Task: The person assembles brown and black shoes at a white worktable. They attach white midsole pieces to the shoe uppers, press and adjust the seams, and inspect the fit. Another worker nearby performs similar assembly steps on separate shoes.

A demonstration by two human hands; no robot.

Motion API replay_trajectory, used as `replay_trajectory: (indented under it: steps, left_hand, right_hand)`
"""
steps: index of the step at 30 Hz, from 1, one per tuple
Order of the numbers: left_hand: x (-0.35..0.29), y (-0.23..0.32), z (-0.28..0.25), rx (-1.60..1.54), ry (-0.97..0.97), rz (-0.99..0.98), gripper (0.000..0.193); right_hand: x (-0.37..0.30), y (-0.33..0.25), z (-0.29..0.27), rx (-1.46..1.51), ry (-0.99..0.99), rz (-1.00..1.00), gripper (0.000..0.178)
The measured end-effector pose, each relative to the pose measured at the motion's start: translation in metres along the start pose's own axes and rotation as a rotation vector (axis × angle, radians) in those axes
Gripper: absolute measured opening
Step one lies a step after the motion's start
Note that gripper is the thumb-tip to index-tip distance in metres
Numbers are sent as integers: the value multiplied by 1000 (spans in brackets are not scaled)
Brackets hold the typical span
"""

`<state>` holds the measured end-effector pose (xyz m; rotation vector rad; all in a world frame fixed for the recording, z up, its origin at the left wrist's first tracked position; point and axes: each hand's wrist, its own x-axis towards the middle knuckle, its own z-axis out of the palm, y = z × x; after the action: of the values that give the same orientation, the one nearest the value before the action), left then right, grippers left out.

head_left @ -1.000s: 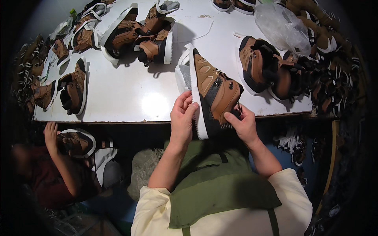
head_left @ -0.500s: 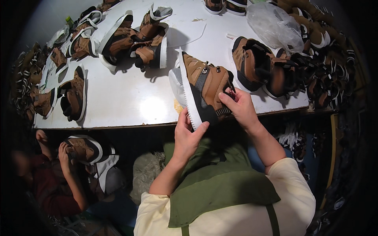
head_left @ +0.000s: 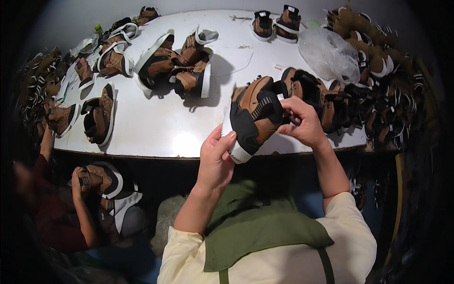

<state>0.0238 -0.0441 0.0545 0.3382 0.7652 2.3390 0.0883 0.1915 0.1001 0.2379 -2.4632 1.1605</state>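
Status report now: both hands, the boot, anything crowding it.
Left hand grips the white sole end of the brown boot. Right hand pinches its collar. Boot held above the table edge. More boots close right.

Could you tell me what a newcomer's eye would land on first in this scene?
First the brown and black boot, held above the near edge of the white table by the left hand and right hand. Then the dark pile of boots at the right.
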Motion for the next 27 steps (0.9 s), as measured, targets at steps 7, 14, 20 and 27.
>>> replay_trajectory:
  steps: [7,14,20,27]
  left_hand:
    - [-1,16,5,-294,13,-175,36]
    - [8,9,-1,-443,65,-217,33]
    - [12,4,-7,-483,129,-210,37]
    - [10,3,-11,-511,132,-208,42]
  right_hand:
    - [30,-35,-3,-335,95,-398,47]
    - [44,-31,-5,-340,-25,-353,41]
    - [50,-25,0,-338,-27,-241,37]
    - [57,-13,5,-271,-71,-125,35]
